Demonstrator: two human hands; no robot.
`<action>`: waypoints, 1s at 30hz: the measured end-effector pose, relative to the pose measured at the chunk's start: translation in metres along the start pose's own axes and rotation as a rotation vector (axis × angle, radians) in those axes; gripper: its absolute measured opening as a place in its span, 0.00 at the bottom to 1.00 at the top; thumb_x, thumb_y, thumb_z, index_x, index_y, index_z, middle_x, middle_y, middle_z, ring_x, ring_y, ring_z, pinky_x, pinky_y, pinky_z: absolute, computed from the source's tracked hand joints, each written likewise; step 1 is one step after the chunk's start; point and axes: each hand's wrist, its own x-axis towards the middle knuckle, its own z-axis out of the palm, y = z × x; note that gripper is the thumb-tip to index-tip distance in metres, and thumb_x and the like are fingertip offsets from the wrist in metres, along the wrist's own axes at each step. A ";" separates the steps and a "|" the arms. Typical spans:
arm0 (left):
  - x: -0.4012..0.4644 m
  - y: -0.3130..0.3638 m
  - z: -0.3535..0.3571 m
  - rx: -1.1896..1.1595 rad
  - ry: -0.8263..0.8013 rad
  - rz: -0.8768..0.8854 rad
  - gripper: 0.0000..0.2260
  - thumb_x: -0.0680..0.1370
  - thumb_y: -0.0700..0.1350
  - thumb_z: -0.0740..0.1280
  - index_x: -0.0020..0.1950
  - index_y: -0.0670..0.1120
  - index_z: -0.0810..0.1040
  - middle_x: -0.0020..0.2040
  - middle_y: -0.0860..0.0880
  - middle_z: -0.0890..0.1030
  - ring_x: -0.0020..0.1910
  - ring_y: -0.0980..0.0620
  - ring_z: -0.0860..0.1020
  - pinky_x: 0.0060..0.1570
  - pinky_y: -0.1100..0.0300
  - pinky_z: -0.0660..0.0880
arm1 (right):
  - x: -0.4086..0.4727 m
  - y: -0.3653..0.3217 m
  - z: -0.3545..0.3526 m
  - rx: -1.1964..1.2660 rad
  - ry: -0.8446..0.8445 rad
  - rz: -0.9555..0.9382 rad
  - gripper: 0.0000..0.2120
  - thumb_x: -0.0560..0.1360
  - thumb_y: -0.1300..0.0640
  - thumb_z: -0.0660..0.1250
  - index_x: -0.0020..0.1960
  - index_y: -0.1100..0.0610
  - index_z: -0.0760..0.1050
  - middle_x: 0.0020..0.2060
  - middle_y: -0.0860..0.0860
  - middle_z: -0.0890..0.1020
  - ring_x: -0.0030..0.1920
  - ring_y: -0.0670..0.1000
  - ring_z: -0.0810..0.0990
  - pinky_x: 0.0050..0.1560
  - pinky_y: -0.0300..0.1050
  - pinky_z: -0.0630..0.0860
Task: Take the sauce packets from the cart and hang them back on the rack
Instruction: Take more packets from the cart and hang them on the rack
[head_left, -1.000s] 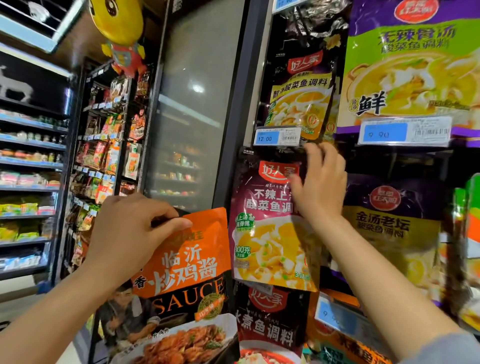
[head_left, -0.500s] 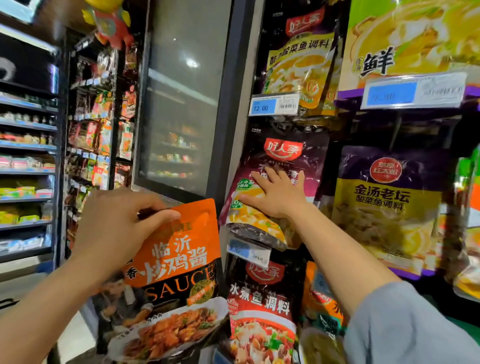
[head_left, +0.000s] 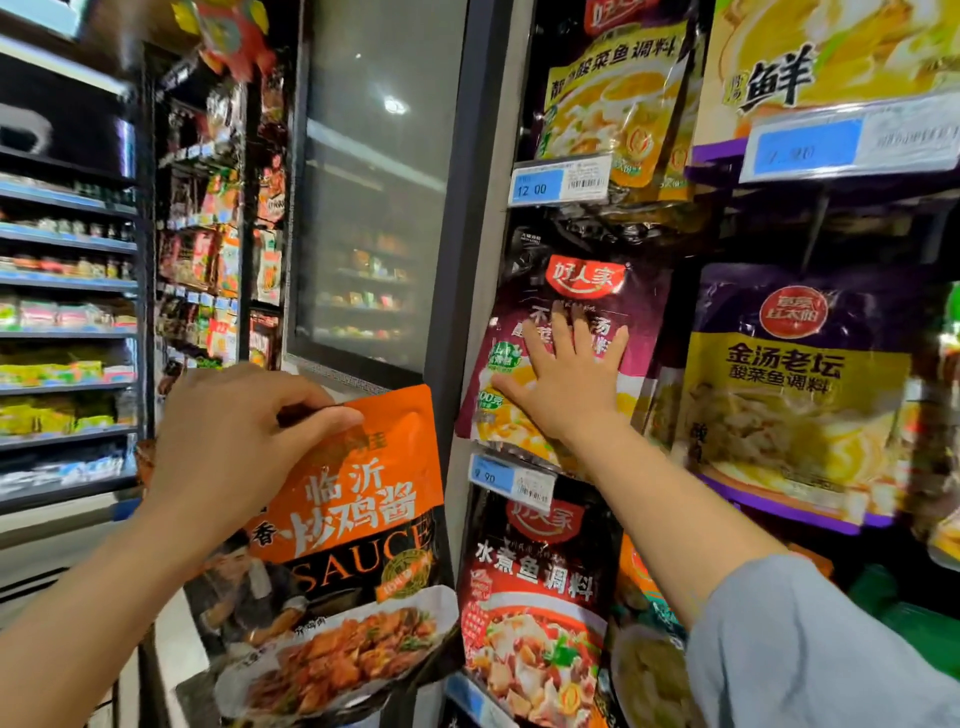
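At lower centre of the frame, my left hand (head_left: 228, 447) pinched the top edge of the orange sauce packet (head_left: 358, 519), thumb in front, held upright just left of the rack (head_left: 613, 208). Right of centre, my right hand (head_left: 566, 384) lay spread, fingers straight, palm pressed flat on the purple packet (head_left: 576, 291) hanging there. A blue price tag (head_left: 511, 480) sat just below it.

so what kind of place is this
Most likely a grocery shop or small supermarket. Seasoning packets such as the purple packet hang in rows over a price tag, stocked shelves line the aisle, and a glass-door cooler stands between them.
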 end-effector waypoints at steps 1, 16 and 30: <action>0.000 0.002 0.000 -0.004 0.003 0.002 0.19 0.68 0.68 0.58 0.37 0.57 0.81 0.31 0.58 0.77 0.33 0.57 0.72 0.39 0.54 0.69 | -0.004 -0.002 0.000 -0.011 0.005 -0.002 0.39 0.72 0.27 0.39 0.76 0.46 0.43 0.77 0.53 0.47 0.76 0.57 0.44 0.67 0.73 0.39; 0.019 0.033 -0.027 -0.209 -0.012 0.203 0.18 0.69 0.65 0.61 0.36 0.54 0.82 0.31 0.60 0.77 0.33 0.57 0.73 0.33 0.59 0.68 | -0.106 -0.016 -0.114 1.153 0.311 -0.259 0.25 0.73 0.46 0.68 0.67 0.42 0.63 0.53 0.41 0.77 0.56 0.39 0.76 0.53 0.30 0.71; 0.001 0.156 0.020 -0.719 -0.126 0.316 0.18 0.67 0.67 0.62 0.50 0.58 0.77 0.43 0.62 0.77 0.42 0.61 0.76 0.46 0.64 0.72 | -0.218 0.082 -0.197 0.936 0.374 -0.027 0.11 0.69 0.64 0.70 0.47 0.51 0.79 0.43 0.44 0.82 0.45 0.40 0.80 0.47 0.33 0.72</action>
